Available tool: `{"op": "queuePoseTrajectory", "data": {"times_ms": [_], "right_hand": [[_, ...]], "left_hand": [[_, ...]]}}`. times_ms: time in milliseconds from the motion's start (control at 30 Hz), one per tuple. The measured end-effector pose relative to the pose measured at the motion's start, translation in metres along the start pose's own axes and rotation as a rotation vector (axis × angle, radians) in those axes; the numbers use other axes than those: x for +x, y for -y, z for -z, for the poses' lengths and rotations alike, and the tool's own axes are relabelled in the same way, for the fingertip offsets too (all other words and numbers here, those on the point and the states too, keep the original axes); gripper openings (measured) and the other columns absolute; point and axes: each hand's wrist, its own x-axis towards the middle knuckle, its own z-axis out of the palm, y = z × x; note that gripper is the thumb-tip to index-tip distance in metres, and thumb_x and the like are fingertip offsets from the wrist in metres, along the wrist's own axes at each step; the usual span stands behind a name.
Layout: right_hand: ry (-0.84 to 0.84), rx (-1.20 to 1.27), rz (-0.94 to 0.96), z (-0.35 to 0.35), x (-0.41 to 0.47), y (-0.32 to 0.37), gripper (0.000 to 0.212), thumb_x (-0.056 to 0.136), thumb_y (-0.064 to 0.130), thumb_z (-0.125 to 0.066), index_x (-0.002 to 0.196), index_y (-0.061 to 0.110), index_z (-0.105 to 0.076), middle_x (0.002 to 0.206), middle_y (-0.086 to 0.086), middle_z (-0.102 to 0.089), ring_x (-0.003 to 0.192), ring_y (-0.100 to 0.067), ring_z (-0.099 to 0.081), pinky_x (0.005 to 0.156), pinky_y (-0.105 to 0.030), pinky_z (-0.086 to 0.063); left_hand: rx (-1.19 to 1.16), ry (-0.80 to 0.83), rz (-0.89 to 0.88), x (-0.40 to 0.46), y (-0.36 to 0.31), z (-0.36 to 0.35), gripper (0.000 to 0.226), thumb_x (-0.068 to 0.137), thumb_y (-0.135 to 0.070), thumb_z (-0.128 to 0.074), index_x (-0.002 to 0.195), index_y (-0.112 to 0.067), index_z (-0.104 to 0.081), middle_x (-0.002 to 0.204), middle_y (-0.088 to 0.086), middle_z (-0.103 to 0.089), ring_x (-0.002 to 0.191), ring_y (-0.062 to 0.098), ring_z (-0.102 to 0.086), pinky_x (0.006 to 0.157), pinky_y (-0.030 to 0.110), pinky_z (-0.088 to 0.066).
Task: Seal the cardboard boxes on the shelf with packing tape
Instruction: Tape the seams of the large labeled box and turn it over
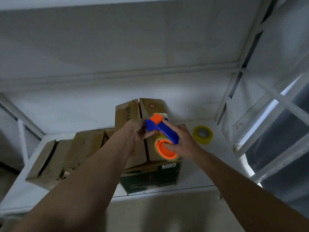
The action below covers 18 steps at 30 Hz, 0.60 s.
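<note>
Both bare forearms reach up and forward from the bottom of the view and meet over the tall cardboard box (150, 148). The right hand (184, 142) wraps the blue handle of the tape dispenser (163, 131), its forefinger laid straight along the handle and its thumb pressed into the orange core of the tape roll (166, 150) mounted at the near end. The left hand (138, 131) curls its fingers round the dispenser's blue and orange head and pinches it from the left; whether it also holds a tape end cannot be told. The dispenser hangs tilted above the box's top, over the dark gap between the two top flaps, which runs from the near edge to the far edge. This box stands near the front lip of the white shelf (209, 168), its dark green front face just behind the lip. To its left lie lower cardboard boxes (55, 161) with loose flaps, touching it. To its right a spare yellow tape roll (202, 134) stands on bare shelf surface, apart from the box, near the white upright frame (234, 91) that bounds the right side. Above, the underside of the next shelf (133, 39) roofs the bay well over the hands.
</note>
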Motion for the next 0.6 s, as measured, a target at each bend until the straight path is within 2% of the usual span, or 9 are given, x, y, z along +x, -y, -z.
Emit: {"op": "queuePoseTrajectory", "data": {"times_ms": [67, 133, 167, 233, 267, 367, 433, 500, 600], "right_hand": [[0.107, 0.271, -0.108, 0.001, 0.004, 0.012, 0.080, 0.077, 0.027, -0.077, 0.141, 0.040, -0.032, 0.118, 0.009, -0.047, 0.103, -0.008, -0.055, 0.077, -0.013, -0.044], [0.087, 0.490, -0.251, 0.001, 0.007, 0.020, 0.041, 0.083, 0.033, -0.069, 0.120, 0.033, -0.050, 0.102, 0.010, -0.060, 0.086, -0.006, -0.063, 0.069, -0.018, -0.050], [0.072, 0.548, -0.312, 0.002, 0.009, 0.022, 0.034, 0.083, 0.035, -0.068, 0.114, 0.025, -0.057, 0.094, 0.006, -0.065, 0.079, -0.010, -0.065, 0.067, -0.021, -0.052], [0.165, 0.633, -0.431, 0.000, 0.013, 0.018, 0.051, 0.075, 0.039, -0.071, 0.117, 0.011, -0.060, 0.094, -0.005, -0.070, 0.081, -0.020, -0.068, 0.067, -0.029, -0.054], [0.240, 0.672, -0.483, -0.001, 0.014, 0.015, 0.053, 0.074, 0.038, -0.071, 0.118, 0.010, -0.059, 0.094, -0.007, -0.071, 0.082, -0.021, -0.068, 0.066, -0.030, -0.055], [0.392, 0.728, -0.563, -0.004, 0.014, 0.015, 0.029, 0.086, 0.034, -0.063, 0.108, 0.014, -0.061, 0.085, -0.003, -0.073, 0.072, -0.016, -0.069, 0.059, -0.026, -0.056], [0.436, 0.681, -0.562, -0.005, 0.016, 0.015, 0.030, 0.087, 0.035, -0.062, 0.108, 0.014, -0.060, 0.088, -0.005, -0.072, 0.075, -0.017, -0.069, 0.063, -0.028, -0.057], [0.471, 0.579, -0.545, -0.006, 0.017, 0.016, 0.038, 0.083, 0.037, -0.065, 0.112, 0.013, -0.059, 0.094, -0.006, -0.072, 0.080, -0.019, -0.068, 0.069, -0.029, -0.056], [0.506, 0.474, -0.533, -0.003, 0.020, 0.017, 0.040, 0.083, 0.037, -0.066, 0.114, 0.013, -0.059, 0.100, -0.007, -0.071, 0.085, -0.020, -0.067, 0.073, -0.030, -0.055]], "left_hand": [[0.002, -0.006, 0.013, 0.004, 0.003, 0.010, 0.018, 0.098, -0.004, -0.047, 0.081, -0.003, -0.053, 0.079, 0.012, -0.056, 0.071, 0.018, -0.057, 0.045, 0.023, -0.053], [0.016, -0.008, 0.011, 0.007, 0.006, 0.018, 0.010, 0.097, -0.004, -0.050, 0.089, -0.004, -0.056, 0.084, 0.012, -0.060, 0.072, 0.018, -0.060, 0.046, 0.024, -0.054], [0.035, -0.001, 0.007, 0.008, 0.008, 0.022, 0.008, 0.096, -0.005, -0.051, 0.091, -0.004, -0.057, 0.086, 0.012, -0.062, 0.073, 0.018, -0.061, 0.048, 0.024, -0.056], [0.121, 0.005, -0.018, 0.013, 0.010, 0.030, 0.013, 0.097, -0.006, -0.049, 0.089, -0.006, -0.059, 0.086, 0.012, -0.066, 0.074, 0.017, -0.064, 0.056, 0.026, -0.058], [0.175, 0.012, -0.038, 0.014, 0.010, 0.034, 0.016, 0.098, -0.007, -0.048, 0.087, -0.008, -0.059, 0.086, 0.011, -0.068, 0.075, 0.017, -0.065, 0.062, 0.028, -0.059], [0.448, -0.022, -0.154, 0.017, 0.005, 0.044, 0.013, 0.097, -0.011, -0.053, 0.087, -0.011, -0.061, 0.091, 0.010, -0.066, 0.076, 0.015, -0.061, 0.067, 0.024, -0.052], [0.637, -0.099, -0.258, 0.018, 0.001, 0.050, 0.010, 0.095, -0.012, -0.057, 0.093, -0.008, -0.066, 0.089, 0.006, -0.063, 0.073, 0.011, -0.057, 0.066, 0.020, -0.048], [0.702, -0.116, -0.316, 0.021, -0.001, 0.057, 0.009, 0.093, -0.011, -0.061, 0.094, -0.005, -0.069, 0.087, 0.004, -0.065, 0.067, 0.006, -0.057, 0.061, 0.015, -0.048], [0.809, -0.112, -0.356, 0.023, -0.001, 0.060, 0.008, 0.090, -0.011, -0.064, 0.087, -0.008, -0.071, 0.092, 0.008, -0.070, 0.071, 0.008, -0.060, 0.069, 0.023, -0.052]]}}
